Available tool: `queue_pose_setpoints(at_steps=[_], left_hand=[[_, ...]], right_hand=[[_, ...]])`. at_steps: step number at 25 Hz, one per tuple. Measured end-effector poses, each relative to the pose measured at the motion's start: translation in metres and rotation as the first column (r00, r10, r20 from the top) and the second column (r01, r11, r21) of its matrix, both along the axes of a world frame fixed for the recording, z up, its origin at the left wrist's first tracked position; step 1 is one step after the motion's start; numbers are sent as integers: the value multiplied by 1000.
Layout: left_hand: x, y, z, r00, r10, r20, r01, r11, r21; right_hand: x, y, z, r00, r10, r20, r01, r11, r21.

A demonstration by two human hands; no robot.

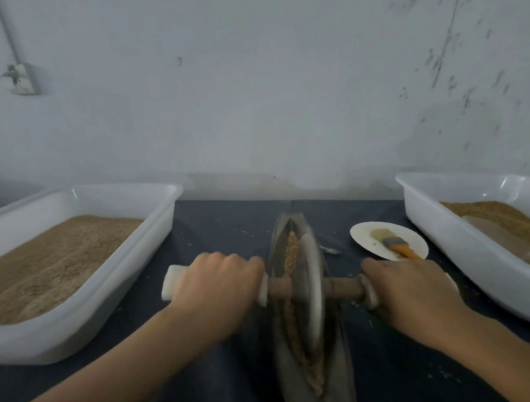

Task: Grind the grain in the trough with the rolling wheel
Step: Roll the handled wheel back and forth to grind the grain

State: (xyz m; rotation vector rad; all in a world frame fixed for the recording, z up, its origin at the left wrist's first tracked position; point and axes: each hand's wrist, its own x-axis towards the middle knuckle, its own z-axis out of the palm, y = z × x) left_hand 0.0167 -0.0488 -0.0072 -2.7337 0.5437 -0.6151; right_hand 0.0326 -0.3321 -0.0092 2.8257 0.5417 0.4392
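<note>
Two hands are at work here. The left hand (214, 283) has its fingers curled tight around the white-wrapped end of the handle (343, 286), and the right hand (415, 288) wraps around the other end the same way. Both hands look a bit blurry.

There is one rolling wheel (311, 290). It sits right between the two hands, on the brown wooden handle that goes through its middle. The wheel is a thin grey metal disc, standing up on its edge.

There is one trough (343, 365), long and narrow like a little boat, dark grey, pointed at the far end. It runs under the hands, away from the person. The wheel stands down in its groove.

The grain (291, 254) lies in the groove. Just past the hands it looks yellow and lumpy. Closer to the person than the hands it looks browner and finer.

There are two white tubs. The left tub (115, 304) is beside the left hand and holds a lot of tan grain. The right tub (463, 252) is beside the right hand and also holds tan stuff.

There is one small white plate (367, 235), just past the right hand, with one brush (396, 244) lying on it. The brush has an orange handle.

Everything sits on a dark cloth (222, 227), with a few crumbs around.
</note>
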Motion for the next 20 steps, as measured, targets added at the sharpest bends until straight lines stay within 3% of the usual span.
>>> queue_pose_setpoints(at_steps=[6,8,10,12,14,15,17,20], left_hand=[[86,-25,19,981,194,11,-193,980,-52],[76,-20,15,988,154,-29,-156,985,-79],[43,-7,3,995,72,-69,-79,991,-106],[6,5,-7,998,-61,20,62,995,-76],[-8,14,-5,991,-108,73,112,992,-51],[-4,15,-4,997,-79,14,79,996,-39],[17,8,-7,995,51,-91,-61,992,-106],[68,-8,3,989,148,-6,-147,980,-134]], right_hand=[[79,27,0,990,-120,72,106,979,173],[62,20,-2,992,-102,70,91,985,150],[24,8,-5,990,25,137,-37,996,84],[-15,1,-2,979,154,135,-162,986,44],[-27,-6,2,989,141,50,-142,990,18],[-21,-5,0,996,88,-2,-88,996,-13],[6,3,2,997,42,57,-43,999,14],[61,22,8,994,-53,96,46,996,75]])
